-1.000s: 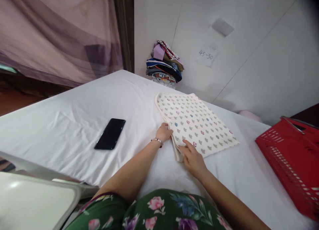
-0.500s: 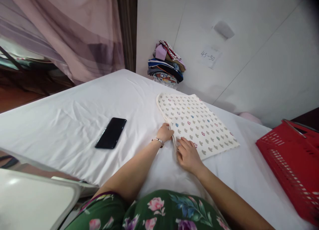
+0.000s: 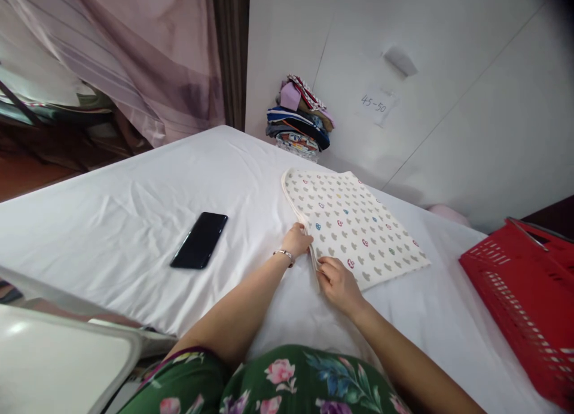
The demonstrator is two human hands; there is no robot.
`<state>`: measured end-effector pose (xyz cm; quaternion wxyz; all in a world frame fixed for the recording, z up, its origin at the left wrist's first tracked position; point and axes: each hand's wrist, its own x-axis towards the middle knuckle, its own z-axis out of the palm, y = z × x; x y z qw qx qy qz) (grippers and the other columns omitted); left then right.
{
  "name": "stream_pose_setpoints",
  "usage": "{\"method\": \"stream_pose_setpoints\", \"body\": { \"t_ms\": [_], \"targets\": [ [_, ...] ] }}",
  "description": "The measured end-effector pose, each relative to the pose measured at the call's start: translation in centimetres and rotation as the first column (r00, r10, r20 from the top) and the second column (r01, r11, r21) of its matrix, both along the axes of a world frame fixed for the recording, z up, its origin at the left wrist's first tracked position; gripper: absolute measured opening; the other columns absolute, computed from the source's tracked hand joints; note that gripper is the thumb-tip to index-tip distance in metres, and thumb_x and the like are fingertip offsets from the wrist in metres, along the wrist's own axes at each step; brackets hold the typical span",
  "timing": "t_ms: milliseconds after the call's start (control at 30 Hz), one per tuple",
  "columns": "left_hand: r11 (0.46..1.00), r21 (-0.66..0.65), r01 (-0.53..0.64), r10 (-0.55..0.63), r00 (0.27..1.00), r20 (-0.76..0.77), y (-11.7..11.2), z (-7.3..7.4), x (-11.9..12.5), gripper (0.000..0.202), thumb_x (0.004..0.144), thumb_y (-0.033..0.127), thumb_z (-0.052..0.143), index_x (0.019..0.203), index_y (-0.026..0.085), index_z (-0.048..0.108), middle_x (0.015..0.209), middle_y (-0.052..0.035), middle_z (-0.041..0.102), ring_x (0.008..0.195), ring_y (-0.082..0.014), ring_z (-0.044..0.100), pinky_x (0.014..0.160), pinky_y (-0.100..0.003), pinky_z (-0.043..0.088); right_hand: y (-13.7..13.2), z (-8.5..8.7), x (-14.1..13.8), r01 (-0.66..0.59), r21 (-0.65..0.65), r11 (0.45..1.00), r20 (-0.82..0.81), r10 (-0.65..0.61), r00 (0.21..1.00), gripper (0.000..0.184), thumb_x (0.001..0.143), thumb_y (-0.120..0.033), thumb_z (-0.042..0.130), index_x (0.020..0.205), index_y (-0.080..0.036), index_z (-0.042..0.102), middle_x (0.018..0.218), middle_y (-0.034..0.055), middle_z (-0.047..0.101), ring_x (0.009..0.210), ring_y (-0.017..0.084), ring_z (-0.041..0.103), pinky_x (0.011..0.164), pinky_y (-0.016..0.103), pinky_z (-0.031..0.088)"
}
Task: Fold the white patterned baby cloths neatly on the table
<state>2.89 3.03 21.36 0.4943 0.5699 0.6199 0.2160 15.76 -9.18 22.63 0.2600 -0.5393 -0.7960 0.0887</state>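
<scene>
A left hand [image 3: 298, 239] is pinching the left edge of a folded, patterned cream cloth [image 3: 359, 223], while the right hand [image 3: 338, 285] is pinching the edge near its closest corner. The cloth is lying on a white-covered counter [image 3: 251, 181]. A black phone [image 3: 200, 241] is resting to the left, a red basket [image 3: 524, 288] is standing at right, and stacked clothes [image 3: 298, 118] are sitting by the far edge.

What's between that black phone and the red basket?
In the head view, the patterned cloth lies between the phone and red basket, with left hand and right hand at its edge, white sheet on either side.
</scene>
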Motion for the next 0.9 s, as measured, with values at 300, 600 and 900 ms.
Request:
{"method": "stream_pose_setpoints", "body": {
  "t_ms": [300, 600, 900],
  "targets": [
    [1.000, 0.017, 0.000, 0.001, 1.000, -0.007, 0.1, -0.5, 0.0, 0.046, 0.069, 0.019, 0.056, 0.113, 0.016, 0.043, 0.084, -0.0042, 0.066, 0.054, -0.0120, 0.060, 0.052, -0.022, 0.047, -0.2, -0.7, -0.3, 0.001, -0.042, 0.999, -0.043, -0.003, 0.999, 0.016, 0.085, -0.017, 0.044, 0.080, -0.020, 0.059, 0.096, 0.0053, 0.060, 0.091, 0.017, 0.054, 0.079, 0.029, 0.045],
    [1.000, -0.006, -0.011, 0.011, 1.000, 0.018, 0.1, -0.2, 0.1, 0.047, 0.069, 0.020, 0.056, 0.114, 0.016, 0.043, 0.092, -0.0071, 0.065, 0.052, -0.0112, 0.060, 0.047, -0.021, 0.047, -1.6, 0.3, 0.3, 0.133, -0.163, 0.978, 0.003, -0.134, 0.991, 0.042, 0.079, -0.028, 0.053, 0.120, -0.023, 0.047, 0.092, 0.0029, 0.061, 0.077, 0.016, 0.058, 0.069, 0.029, 0.047],
    [1.000, -0.019, -0.011, 0.011, 1.000, 0.027, 0.0, -0.3, 0.0, 0.050, 0.069, 0.021, 0.057, 0.116, 0.017, 0.043, 0.088, -0.0060, 0.066, 0.054, -0.0122, 0.061, 0.050, -0.022, 0.049, -3.5, -0.4, 1.2, 0.125, -0.075, 0.989, 0.010, -0.125, 0.992, 0.015, 0.083, -0.024, 0.048, 0.095, -0.020, 0.056, 0.081, 0.0039, 0.058, 0.078, 0.017, 0.054, 0.069, 0.029, 0.044]
  ]
}}
